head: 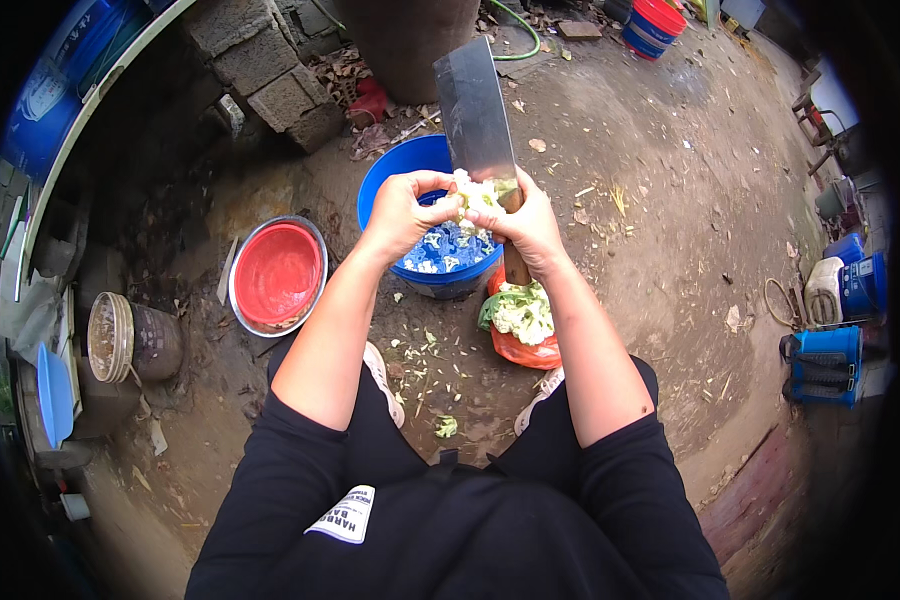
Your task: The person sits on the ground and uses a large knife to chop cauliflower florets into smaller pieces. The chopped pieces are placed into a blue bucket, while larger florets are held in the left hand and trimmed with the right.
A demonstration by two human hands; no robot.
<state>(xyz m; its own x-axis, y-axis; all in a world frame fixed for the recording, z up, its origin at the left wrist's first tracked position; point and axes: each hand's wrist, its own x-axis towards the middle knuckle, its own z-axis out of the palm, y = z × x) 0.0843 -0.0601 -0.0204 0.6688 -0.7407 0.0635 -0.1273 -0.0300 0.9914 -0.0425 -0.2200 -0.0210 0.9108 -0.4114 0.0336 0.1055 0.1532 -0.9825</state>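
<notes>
Over a blue bucket (450, 279), my left hand (405, 210) pinches a piece of cauliflower (477, 196) between thumb and fingertips. My right hand (526, 225) grips the wooden handle of a cleaver (476, 105), its broad blade pointing away from me. The right thumb also touches the cauliflower piece. Cut florets (450, 251) lie inside the bucket. Just beyond my right shoe, a cauliflower head (523, 315) with green leaves rests on an orange-red plastic bag (521, 351), partly hidden by the cleaver handle and my right forearm.
A red basin (279, 274) sits in a metal bowl left of the bucket. Farther left a dirty pail (139, 337) lies tilted. Cauliflower scraps (427, 360) litter the dirt ground between my feet. Concrete blocks (270, 82) and a large brown vessel (412, 45) stand ahead; a blue container (825, 364) is at right.
</notes>
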